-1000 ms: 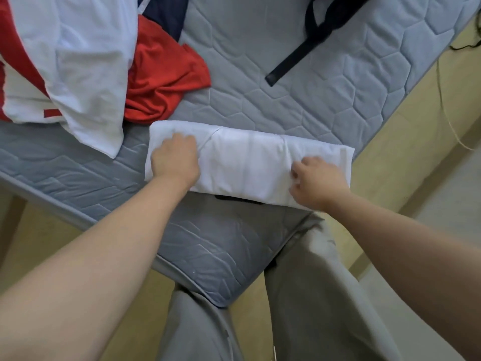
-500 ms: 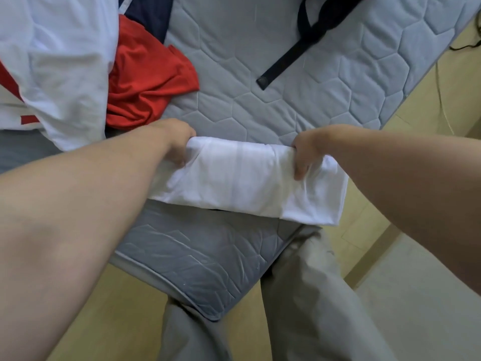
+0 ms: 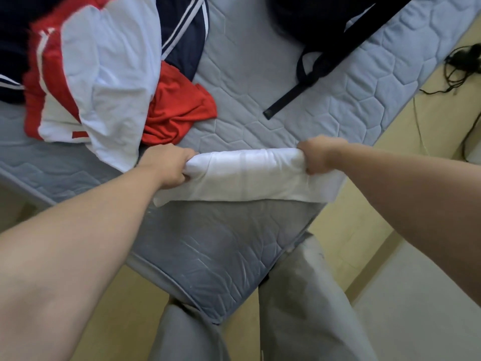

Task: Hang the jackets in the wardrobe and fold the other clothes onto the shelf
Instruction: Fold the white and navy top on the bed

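A folded white garment (image 3: 244, 175) lies across the near corner of the grey quilted mattress (image 3: 260, 74). My left hand (image 3: 169, 165) grips its far left edge, fingers curled into the cloth. At the far right edge my right hand (image 3: 318, 155) pinches the cloth the same way. The far edge is lifted and rolled toward me; the near edge still lies flat. A heap of unfolded clothes sits at the upper left: a white garment (image 3: 112, 74), a red one (image 3: 177, 105) and a navy jacket with white stripes (image 3: 182, 35).
A black bag with a long strap (image 3: 312, 82) lies on the far side of the mattress. Black cables (image 3: 458, 71) trail over the yellow floor at the right. My legs in grey trousers (image 3: 299, 308) stand against the mattress corner.
Both hands went from pressing flat on the white garment to gripping its far edge and lifting it toward me. The view tilted, bringing more of the clothes heap into sight.
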`<state>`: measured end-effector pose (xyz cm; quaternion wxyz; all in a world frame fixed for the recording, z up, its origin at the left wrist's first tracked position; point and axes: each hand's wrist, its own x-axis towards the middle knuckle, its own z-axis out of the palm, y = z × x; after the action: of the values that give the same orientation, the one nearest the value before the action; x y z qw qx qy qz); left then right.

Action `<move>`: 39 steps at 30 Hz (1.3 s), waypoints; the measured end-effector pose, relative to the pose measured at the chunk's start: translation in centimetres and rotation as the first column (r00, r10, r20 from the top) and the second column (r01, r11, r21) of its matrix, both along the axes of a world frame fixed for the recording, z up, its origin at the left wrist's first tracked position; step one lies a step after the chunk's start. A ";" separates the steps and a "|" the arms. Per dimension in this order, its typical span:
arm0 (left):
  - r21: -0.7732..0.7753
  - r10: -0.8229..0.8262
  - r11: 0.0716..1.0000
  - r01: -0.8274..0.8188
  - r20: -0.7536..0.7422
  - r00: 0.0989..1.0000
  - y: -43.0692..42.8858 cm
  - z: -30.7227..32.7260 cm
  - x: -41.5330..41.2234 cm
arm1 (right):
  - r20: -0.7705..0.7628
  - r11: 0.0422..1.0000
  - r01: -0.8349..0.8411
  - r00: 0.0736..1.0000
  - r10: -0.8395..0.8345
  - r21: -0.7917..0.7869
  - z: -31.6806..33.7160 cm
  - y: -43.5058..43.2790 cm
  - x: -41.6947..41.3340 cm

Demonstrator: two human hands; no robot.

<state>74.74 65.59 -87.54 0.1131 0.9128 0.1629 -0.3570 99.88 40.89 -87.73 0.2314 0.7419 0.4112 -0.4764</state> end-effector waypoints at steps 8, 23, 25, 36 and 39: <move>0.329 -0.256 0.942 0.071 0.564 0.785 -3.6 2.6 -5.4 | 0.456 0.652 -0.396 0.886 0.086 0.646 2.1 0.5 3.6; 0.190 -0.001 0.982 0.007 -0.028 1.000 -12.5 -8.2 -10.8 | 0.427 0.846 -0.387 0.878 0.216 0.367 -9.4 -4.0 0.8; 0.208 -0.028 0.978 0.026 0.007 1.000 -12.0 -8.4 -10.7 | 0.475 0.824 -0.473 0.829 0.296 0.312 -9.3 -4.0 1.7; 0.149 0.186 0.957 -0.249 0.345 0.920 -14.0 -6.3 -3.4 | 0.412 0.806 -0.137 0.900 -0.141 0.576 -8.6 0.3 -3.7; 0.136 0.190 0.926 -0.351 0.635 0.749 -14.4 -7.8 0.5 | 0.290 0.527 -0.151 0.938 -0.192 0.836 -9.3 2.1 -7.3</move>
<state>75.25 51.16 -95.35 0.0962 0.9515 0.2922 0.0007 92.57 43.00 -97.07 -0.0958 0.8363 0.5339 -0.0797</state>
